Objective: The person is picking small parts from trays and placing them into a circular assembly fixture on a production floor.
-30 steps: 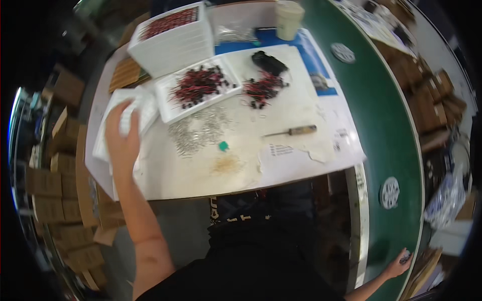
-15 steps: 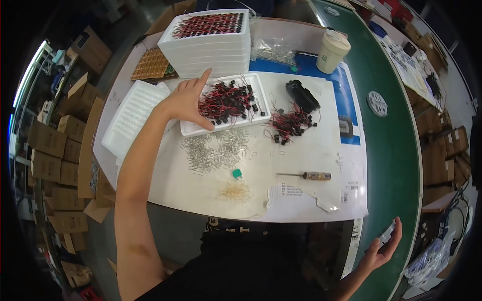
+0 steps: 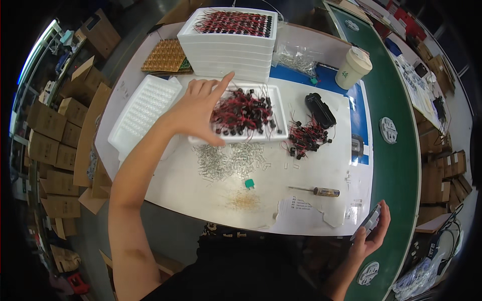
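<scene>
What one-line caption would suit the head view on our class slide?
Left hand spread over a white tray of red-and-black wired parts; right hand holding a grey piece.

Paper sheets cover part of the table. Near its centre lies a filled white tray. Around it, white trays are stacked at eleven o'clock, a cup stands at two, wired parts and a screwdriver lie about four, a green piece at six, thin pins at seven, a dimpled tray at nine.

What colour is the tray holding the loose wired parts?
The tray at the left hand is white; best seen in the head view.
</scene>
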A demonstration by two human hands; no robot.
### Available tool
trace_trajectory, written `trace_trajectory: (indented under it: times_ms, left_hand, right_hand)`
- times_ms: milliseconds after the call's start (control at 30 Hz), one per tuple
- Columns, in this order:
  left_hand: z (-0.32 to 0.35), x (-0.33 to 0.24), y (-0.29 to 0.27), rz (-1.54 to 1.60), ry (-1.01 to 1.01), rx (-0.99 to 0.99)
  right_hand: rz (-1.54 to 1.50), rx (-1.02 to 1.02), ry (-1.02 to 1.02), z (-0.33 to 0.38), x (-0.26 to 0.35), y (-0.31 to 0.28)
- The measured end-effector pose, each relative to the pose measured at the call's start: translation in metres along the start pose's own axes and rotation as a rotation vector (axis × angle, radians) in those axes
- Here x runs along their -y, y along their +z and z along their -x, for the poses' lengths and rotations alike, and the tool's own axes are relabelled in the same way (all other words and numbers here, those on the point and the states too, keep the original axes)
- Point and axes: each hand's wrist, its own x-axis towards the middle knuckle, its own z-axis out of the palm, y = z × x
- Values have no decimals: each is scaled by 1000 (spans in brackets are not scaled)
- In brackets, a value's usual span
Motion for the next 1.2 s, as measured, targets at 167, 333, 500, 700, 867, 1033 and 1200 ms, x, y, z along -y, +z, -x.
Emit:
trace_trajectory:
  times_ms: [167,333,500,700,867,1033,1200]
  left_hand:
    - [61,-26,2,170,103,-71]
    - [98,-36,6,230,127,-146]
    - [137,-8,-12,147,-57,-340]
    - [153,50,-14,-63,-591,-568]
    - [146,90,-6,-168,-876,-640]
    - [108,116,-28,-261,-1006,-627]
    - [36,136,-44,-212,-1068,-451]
  right_hand:
    - [-23,10,-10,1,2,7]
    - [-27,63,81,-2,19,33]
    - [136,482,-176,-15,61,81]
    - [85,602,-286,-8,77,124]
    - [166,618,-305,2,68,127]
    - [183,605,-288,18,64,119]
    - [198,581,-278,25,66,110]
